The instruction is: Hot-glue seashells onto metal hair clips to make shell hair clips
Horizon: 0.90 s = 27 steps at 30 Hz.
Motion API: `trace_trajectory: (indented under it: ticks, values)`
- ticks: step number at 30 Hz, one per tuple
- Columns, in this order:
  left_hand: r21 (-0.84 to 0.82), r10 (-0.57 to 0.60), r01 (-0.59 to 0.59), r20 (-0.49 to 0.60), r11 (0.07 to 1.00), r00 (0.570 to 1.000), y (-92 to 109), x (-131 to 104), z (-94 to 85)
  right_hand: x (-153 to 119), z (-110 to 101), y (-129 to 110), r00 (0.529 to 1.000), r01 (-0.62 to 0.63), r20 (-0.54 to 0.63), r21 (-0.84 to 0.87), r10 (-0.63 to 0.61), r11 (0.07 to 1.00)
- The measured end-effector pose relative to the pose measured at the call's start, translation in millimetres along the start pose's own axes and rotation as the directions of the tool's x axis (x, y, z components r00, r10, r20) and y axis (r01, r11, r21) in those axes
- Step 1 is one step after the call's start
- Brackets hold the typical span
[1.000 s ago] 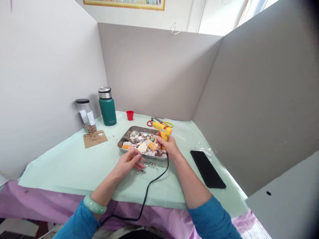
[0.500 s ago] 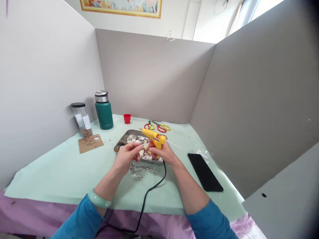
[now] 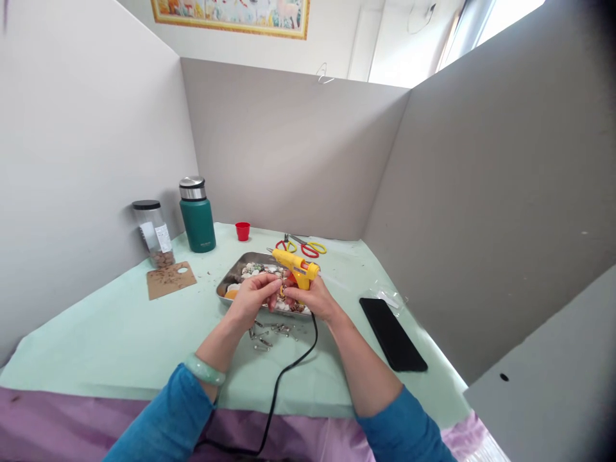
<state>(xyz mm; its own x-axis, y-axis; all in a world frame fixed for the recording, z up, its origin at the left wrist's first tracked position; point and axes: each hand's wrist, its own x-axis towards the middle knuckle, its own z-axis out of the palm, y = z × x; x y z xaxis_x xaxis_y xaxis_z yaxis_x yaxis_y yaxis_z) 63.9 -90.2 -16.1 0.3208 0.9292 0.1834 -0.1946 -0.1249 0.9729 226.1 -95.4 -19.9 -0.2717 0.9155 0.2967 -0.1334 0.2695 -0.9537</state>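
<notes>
My right hand (image 3: 314,296) is wrapped round the handle of a yellow glue gun (image 3: 293,262), whose nozzle points to the far left. Close beside it, my left hand (image 3: 260,295) is closed in a pinch, its fingertips almost meeting the right hand's. What the pinch holds is too small to make out. Under both hands lies a metal tray (image 3: 226,273) of shells (image 3: 253,268), partly hidden by them. Several small metal pins or clips (image 3: 262,340) are scattered on the cloth in front of the tray. A black cord (image 3: 289,367) runs from the glue gun toward me.
Scissors (image 3: 310,249) and a red cup (image 3: 242,231) stand behind the tray. At left are a green flask (image 3: 198,221), a jar (image 3: 154,234) and a brown card (image 3: 171,281). A black phone-like slab (image 3: 392,335) and clear plastic (image 3: 389,295) lie right. Grey panels (image 3: 298,147) enclose the table.
My left hand has moved right, bringing its fingertips up to the right hand. The glue gun stays in my right hand. The whole view has shifted slightly.
</notes>
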Motion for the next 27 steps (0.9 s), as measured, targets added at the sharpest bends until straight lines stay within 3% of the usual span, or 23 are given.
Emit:
trace_trajectory:
  ticks: [27]
  values:
    - [0.16, 0.066, -0.065, -0.001, 0.985, 0.998, -0.4, -5.1, -4.4, -3.0, 2.4, -5.1, 1.0, -0.006, -0.029, 0.086, 0.009, 0.996]
